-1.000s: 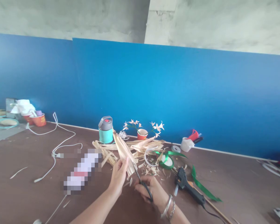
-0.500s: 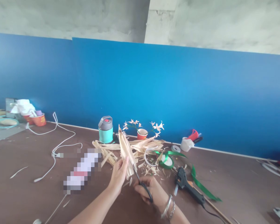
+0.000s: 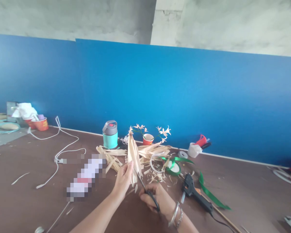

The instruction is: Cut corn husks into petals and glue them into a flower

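My left hand [image 3: 123, 182] pinches the lower end of a long dried corn husk [image 3: 133, 155] and holds it nearly upright above the brown table [image 3: 26, 200]. My right hand [image 3: 153, 198], with bracelets at the wrist, grips black-handled scissors [image 3: 145, 191]. Their blades reach up to the husk's lower edge beside my left fingers. Behind lies a pile of more husks and trimmings [image 3: 145, 155].
A black glue gun [image 3: 196, 195] and green ribbon [image 3: 210, 193] lie right of my hands. A teal bottle [image 3: 110, 135], a red cup of small husk flowers [image 3: 147, 137], tape rolls and white cables [image 3: 60, 152] lie near the blue wall. A blurred patch covers something at the left.
The husk in my left hand has swung from leaning left to nearly upright. Both hands stay in about the same place, scissors still at the husk's base.
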A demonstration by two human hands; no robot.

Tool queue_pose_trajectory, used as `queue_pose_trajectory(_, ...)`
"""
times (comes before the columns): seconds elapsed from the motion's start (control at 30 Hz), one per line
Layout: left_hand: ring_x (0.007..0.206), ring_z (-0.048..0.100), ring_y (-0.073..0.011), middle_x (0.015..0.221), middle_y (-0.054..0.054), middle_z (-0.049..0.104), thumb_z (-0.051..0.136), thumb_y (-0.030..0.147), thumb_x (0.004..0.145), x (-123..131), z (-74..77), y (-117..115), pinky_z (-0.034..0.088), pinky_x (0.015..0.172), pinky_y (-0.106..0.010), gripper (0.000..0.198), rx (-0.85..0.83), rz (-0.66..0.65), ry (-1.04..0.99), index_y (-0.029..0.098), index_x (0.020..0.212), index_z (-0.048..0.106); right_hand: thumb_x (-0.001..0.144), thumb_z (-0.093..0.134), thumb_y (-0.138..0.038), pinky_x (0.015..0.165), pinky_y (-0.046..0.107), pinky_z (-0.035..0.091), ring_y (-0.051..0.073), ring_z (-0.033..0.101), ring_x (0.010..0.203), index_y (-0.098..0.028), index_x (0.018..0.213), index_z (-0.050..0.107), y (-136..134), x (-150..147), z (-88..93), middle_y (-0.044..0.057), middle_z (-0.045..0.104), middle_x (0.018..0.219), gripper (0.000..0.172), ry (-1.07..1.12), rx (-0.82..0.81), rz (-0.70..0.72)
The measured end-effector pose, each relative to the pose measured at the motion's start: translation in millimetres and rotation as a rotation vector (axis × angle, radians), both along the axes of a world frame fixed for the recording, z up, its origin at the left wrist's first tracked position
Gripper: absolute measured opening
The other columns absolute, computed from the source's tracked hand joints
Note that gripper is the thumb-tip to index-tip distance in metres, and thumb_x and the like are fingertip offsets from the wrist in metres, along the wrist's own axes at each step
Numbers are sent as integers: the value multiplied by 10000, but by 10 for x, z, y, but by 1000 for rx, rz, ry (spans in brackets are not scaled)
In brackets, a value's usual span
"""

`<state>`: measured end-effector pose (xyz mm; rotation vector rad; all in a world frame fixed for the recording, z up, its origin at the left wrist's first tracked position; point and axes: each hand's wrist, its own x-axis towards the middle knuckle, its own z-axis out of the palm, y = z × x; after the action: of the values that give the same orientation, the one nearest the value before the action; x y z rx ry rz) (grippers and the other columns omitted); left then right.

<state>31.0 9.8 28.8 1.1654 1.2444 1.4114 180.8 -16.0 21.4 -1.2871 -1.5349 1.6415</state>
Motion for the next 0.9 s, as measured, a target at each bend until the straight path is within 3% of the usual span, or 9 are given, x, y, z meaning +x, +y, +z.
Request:
queue_pose_trajectory(0.27, 452, 203, -74, 491, 74, 209, 452, 559, 787, -41, 2, 13, 183, 428, -213, 472, -5, -64, 4, 208, 528, 275, 609, 665, -316, 294, 167, 198, 31, 316, 298, -132, 672, 579, -9, 18, 22, -99, 400, 373, 212, -55, -3, 9)
queue_pose_trajectory(0.53, 411, 270, -78, 432, 72, 258, 476, 550, 783, -51, 3, 19, 208, 421, -209, 468, -2, -111, -26, 200, 506, 334, 615, 676, -300, 299, 162, 214, 33, 334, 306, -129, 691, 604, -1, 48, -4, -92, 416, 378, 201, -85, -10, 7)
queue_pose_trajectory(0.9, 471, 389, -97, 487, 42, 440, 555, 513, 743, -75, 0, 25, 278, 469, -210, 404, 1, -121, -49, 153, 560, 549, 638, 656, -274, 291, 149, 227, 30, 342, 301, -122, 721, 620, 25, 88, -45, -91, 432, 373, 177, -98, 14, 58)
